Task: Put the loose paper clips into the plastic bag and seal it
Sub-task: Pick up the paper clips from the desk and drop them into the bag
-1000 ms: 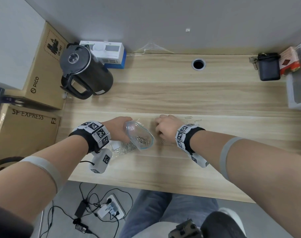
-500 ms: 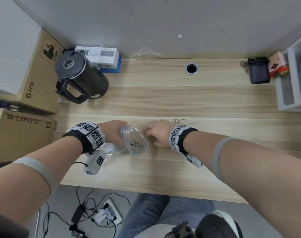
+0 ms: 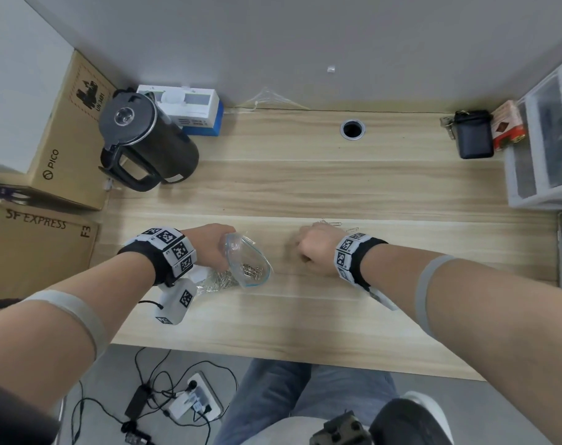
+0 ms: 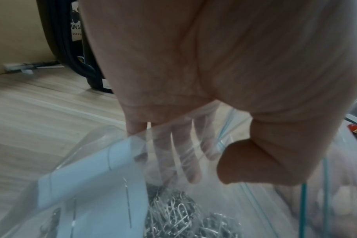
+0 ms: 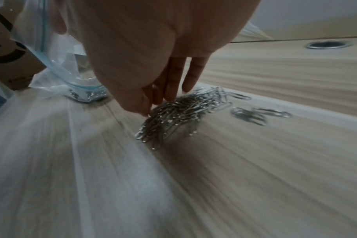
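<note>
My left hand [image 3: 209, 248] holds the clear zip bag [image 3: 247, 268] by its rim, mouth open toward the right. In the left wrist view the thumb and fingers of that hand [image 4: 212, 167] pinch the bag's [image 4: 112, 177] wall, and a heap of silver paper clips [image 4: 173, 214] lies inside. My right hand [image 3: 308, 248] is curled over the loose clips on the desk, a short way right of the bag. In the right wrist view its thumb and fingers [image 5: 159, 104] pinch into the loose pile [image 5: 179, 111]. A few clips [image 3: 329, 223] lie just beyond the hand.
A black kettle [image 3: 148, 142] and a white-and-blue box [image 3: 189, 107] stand at the back left, with cardboard boxes [image 3: 64, 130] beside the desk. A cable hole [image 3: 352, 129], a black case [image 3: 473, 136] and plastic drawers [image 3: 546, 133] are at the back right.
My right hand has drawn a little to the right, away from the bag's mouth, onto the loose clips. The left hand still holds the bag open in the same place.
</note>
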